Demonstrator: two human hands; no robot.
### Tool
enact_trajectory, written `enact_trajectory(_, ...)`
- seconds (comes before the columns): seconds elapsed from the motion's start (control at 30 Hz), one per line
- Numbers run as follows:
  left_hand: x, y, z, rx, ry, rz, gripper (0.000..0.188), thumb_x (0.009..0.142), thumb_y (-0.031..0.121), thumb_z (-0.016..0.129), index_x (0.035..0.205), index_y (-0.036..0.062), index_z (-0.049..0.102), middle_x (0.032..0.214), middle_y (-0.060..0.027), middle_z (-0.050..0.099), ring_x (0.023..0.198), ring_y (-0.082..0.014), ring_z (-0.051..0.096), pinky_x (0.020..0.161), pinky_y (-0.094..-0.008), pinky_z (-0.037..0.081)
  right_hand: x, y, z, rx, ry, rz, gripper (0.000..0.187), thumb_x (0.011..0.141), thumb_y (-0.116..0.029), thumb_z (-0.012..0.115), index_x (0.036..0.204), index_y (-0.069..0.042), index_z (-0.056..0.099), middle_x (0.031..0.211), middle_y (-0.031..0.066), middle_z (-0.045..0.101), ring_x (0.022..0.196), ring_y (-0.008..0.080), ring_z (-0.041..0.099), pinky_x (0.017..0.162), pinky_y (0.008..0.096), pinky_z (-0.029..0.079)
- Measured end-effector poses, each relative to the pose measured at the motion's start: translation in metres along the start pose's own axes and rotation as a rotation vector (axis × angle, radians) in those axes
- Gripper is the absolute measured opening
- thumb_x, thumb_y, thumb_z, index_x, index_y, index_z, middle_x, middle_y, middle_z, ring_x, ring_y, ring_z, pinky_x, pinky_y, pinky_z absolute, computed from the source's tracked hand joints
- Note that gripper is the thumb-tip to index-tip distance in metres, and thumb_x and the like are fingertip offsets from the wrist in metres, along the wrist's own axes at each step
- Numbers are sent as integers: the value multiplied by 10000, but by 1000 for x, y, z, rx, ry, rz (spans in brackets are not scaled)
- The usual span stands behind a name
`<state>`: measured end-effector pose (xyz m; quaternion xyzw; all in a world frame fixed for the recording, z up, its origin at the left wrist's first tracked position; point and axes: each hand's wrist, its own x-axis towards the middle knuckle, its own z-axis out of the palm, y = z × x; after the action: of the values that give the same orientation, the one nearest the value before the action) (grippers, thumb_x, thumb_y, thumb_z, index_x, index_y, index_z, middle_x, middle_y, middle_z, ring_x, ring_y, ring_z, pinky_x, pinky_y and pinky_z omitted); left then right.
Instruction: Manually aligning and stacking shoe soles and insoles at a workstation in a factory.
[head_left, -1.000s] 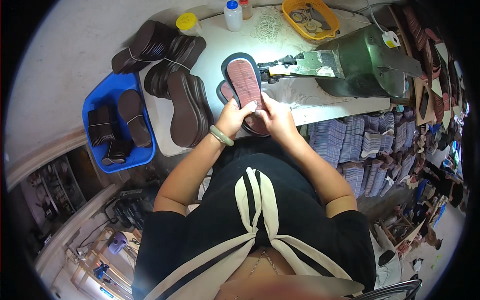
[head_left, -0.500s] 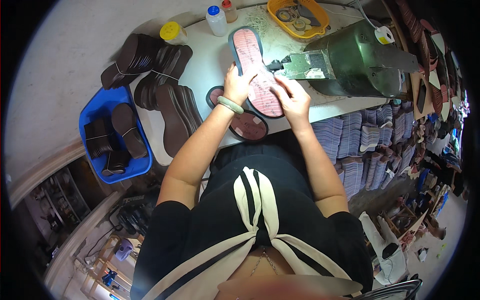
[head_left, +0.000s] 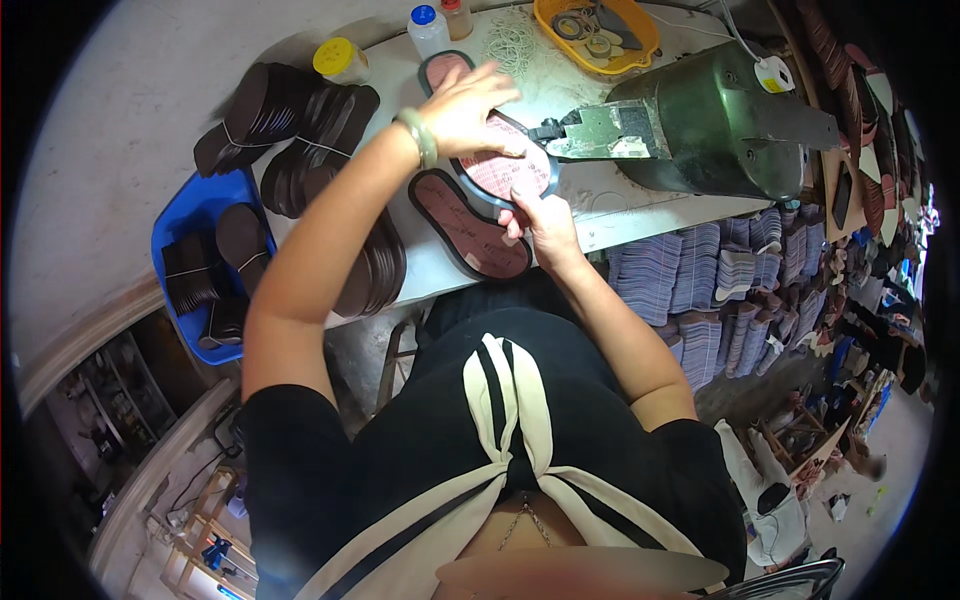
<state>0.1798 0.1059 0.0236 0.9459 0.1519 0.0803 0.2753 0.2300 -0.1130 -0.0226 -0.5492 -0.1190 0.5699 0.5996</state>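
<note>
A shoe sole (head_left: pixel 500 172) with a pink printed face and a dark rim lies by the needle end of a green sewing machine (head_left: pixel 700 115). My right hand (head_left: pixel 545 228) grips its near end, thumb on top and fingers curled under the rim. Across the sole's middle reaches my left hand (head_left: pixel 465 108), its fingers spread and its thumb at the pink face; it hides part of the sole. A second pink sole (head_left: pixel 470 228) with a dark rim rests on the white table (head_left: pixel 600 205), nearer to me.
Bundled dark brown soles (head_left: pixel 265 105) stand at the left, above a blue bin (head_left: pixel 165 235) of more bundles. Bottles (head_left: pixel 428 35), a yellow-lidded jar (head_left: pixel 340 60) and a yellow basket (head_left: pixel 640 60) line the back. Striped stacks (head_left: pixel 680 265) lie below the table's right edge.
The sole has shifted left and turned. My left hand has moved up across it, with its fingers now spread. My right hand has moved left and down onto the near end.
</note>
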Motion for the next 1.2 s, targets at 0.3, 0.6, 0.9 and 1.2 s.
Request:
enact_trajectory(0.3,12,-16,-9,-412,-616,-303,364,826,245,670,1143,83,596,948,-50,651,843,-139,595,764,-290,488,18,-24,9,-6,39,43,316,939,-298,531,775,-31,577,611,59,596,428,80,453,409,202,320)
enact_trajectory(0.6,-34,-7,15,-449,-279,-358,270,880,200,605,1109,59,581,923,-51,650,814,-123,582,757,-284,480,24,-31,-2,-102,75,-9,357,924,-296,552,718,-9,604,547,53,578,393,73,449,387,213,332)
enact_trajectory(0.9,-56,24,24,-399,-3,-551,397,863,335,573,1185,104,556,1050,-170,653,979,-308,627,849,-361,479,21,-29,-6,-327,130,-134,401,939,-315,525,694,-12,619,530,25,557,426,71,466,433,229,376)
enact_trajectory(1.2,-68,22,50,-567,167,-558,456,842,310,627,1218,74,524,1103,-183,635,1014,-296,621,890,-349,469,1,-1,3,-133,141,-259,334,960,-267,501,826,15,620,666,49,604,518,101,538,474,259,426)
